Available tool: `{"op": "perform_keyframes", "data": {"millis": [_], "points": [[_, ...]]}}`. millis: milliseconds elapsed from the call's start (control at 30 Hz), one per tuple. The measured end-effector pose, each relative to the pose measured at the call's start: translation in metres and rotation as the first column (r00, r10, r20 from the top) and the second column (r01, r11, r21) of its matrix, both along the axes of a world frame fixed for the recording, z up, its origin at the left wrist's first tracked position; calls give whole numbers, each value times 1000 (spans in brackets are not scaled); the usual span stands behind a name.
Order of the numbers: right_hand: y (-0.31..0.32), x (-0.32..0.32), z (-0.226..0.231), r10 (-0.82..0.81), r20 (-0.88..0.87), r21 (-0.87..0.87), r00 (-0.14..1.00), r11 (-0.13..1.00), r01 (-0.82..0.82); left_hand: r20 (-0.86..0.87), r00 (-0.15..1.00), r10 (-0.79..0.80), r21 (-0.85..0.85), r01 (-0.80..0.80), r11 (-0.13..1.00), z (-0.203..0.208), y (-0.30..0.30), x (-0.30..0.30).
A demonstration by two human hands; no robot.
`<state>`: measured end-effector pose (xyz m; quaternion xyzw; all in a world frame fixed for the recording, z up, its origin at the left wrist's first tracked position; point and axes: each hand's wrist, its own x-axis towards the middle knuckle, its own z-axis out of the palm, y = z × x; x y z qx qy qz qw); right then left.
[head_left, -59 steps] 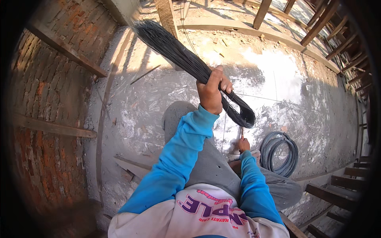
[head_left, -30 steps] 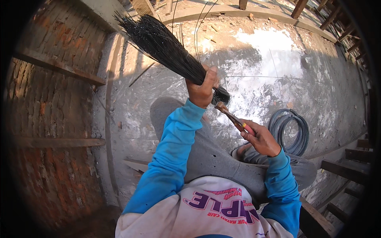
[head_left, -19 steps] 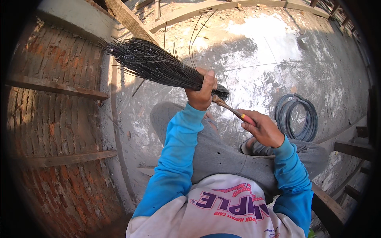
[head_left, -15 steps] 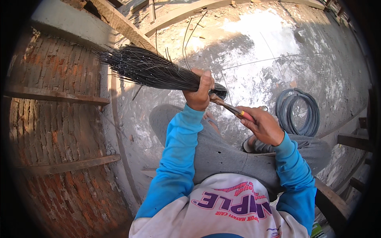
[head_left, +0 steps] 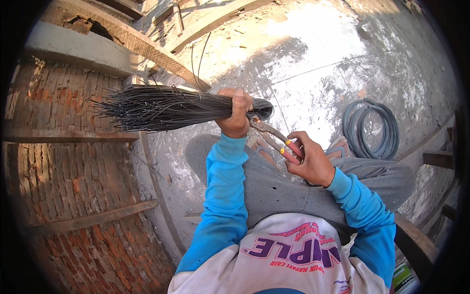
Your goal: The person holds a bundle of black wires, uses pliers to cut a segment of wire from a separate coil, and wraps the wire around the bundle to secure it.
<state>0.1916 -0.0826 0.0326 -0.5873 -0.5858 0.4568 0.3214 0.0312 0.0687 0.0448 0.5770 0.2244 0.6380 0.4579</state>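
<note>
The left hand (head_left: 236, 111) wraps its fingers round the wire bundle (head_left: 166, 109) close to its looped end, the loose ends fanning leftward. The right hand (head_left: 313, 159) curls its fingers round the pliers (head_left: 271, 132), whose handles stand spread; their nose is just beside the bundle's loop, near the left fist. Whether it bites wire, I cannot tell. A steady fist on the bundle, knuckles clear of the nose, and an even squeeze on both handles would probably serve best. Well right of the bundle, a wire coil (head_left: 376, 130) lies on the floor (head_left: 318, 93).
</note>
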Motion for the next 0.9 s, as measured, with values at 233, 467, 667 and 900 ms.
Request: {"op": "perform_keyframes", "data": {"millis": [233,467,667,900], "points": [[0,-5,-13,139,-379,-122,915,973,-198,48,994,97,25,-98,995,8,1,-10],[4,-3,-14,-129,-767,-449,629,808,-382,112,990,87,15,-89,996,12,5,-15],[-6,-22,-14,42,-705,-353,708,845,-401,44,995,93,95,-97,991,6,4,-15],[-16,-32,-19,-58,-769,-250,637,944,-216,51,993,111,110,-116,987,11,7,-16]]}}
